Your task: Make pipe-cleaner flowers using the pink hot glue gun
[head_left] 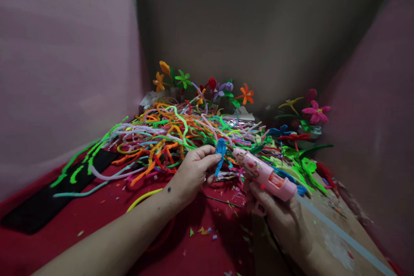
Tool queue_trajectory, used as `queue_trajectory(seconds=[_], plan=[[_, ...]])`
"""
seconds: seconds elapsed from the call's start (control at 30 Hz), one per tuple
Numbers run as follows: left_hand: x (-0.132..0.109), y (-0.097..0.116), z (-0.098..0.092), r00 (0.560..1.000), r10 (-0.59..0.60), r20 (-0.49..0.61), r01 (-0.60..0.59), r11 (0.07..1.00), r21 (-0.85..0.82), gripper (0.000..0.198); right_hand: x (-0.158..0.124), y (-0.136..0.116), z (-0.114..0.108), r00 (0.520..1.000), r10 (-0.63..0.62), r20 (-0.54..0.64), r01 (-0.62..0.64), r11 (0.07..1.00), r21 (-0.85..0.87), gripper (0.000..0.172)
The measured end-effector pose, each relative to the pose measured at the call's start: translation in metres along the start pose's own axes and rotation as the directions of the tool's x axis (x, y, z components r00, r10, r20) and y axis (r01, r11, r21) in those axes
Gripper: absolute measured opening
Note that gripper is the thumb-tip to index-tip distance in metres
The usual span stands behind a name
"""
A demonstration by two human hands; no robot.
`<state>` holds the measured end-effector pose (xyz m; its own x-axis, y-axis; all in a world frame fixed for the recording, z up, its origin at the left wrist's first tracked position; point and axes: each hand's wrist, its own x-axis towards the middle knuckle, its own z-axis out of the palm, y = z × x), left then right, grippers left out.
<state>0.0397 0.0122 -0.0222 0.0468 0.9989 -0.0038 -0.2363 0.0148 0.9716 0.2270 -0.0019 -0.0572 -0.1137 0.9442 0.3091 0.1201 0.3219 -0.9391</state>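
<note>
Between the thumb and fingers of my left hand [197,166] is a blue pipe-cleaner petal [221,155], held upright. My right hand [280,213] is wrapped round a pink glue gun [265,172] with a printed pattern and a small red light. The gun's nozzle points left toward the petal, a short gap from it. Behind both hands spreads a big tangled heap of coloured pipe cleaners [168,133]. Part of the glue gun's handle and trigger is hidden by my right fingers.
Finished pipe-cleaner flowers stand at the back, among them an orange flower [246,94] and a pink flower [316,112]. A black strip [35,207] lies at left on the red cloth [106,220]. Cardboard [326,228] lies at right. Fluffy scraps [203,231] dot the cloth.
</note>
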Motion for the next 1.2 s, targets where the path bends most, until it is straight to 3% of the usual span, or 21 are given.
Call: queue_trajectory(seconds=[0.4, 0.77, 1.2], plan=[[-0.002, 0.0032, 0.0018, 1.0, -0.016, 0.004, 0.016, 1.0, 0.02, 0.014, 0.0007, -0.0032, -0.0013, 0.998, 0.033, 0.062, -0.031, 0.999, -0.03, 0.035], [-0.001, 0.0041, 0.0018, 1.0, -0.017, 0.003, 0.017, 1.0, 0.011, 0.013, 0.0011, -0.0062, 0.0007, 1.0, -0.006, -0.03, 0.002, 0.993, -0.119, 0.029], [-0.0016, 0.0002, 0.0004, 1.0, -0.008, 0.022, 0.006, 0.997, 0.073, 0.015, 0.0018, -0.0083, -0.0013, 1.0, -0.012, 0.013, 0.014, 0.993, -0.12, 0.031]])
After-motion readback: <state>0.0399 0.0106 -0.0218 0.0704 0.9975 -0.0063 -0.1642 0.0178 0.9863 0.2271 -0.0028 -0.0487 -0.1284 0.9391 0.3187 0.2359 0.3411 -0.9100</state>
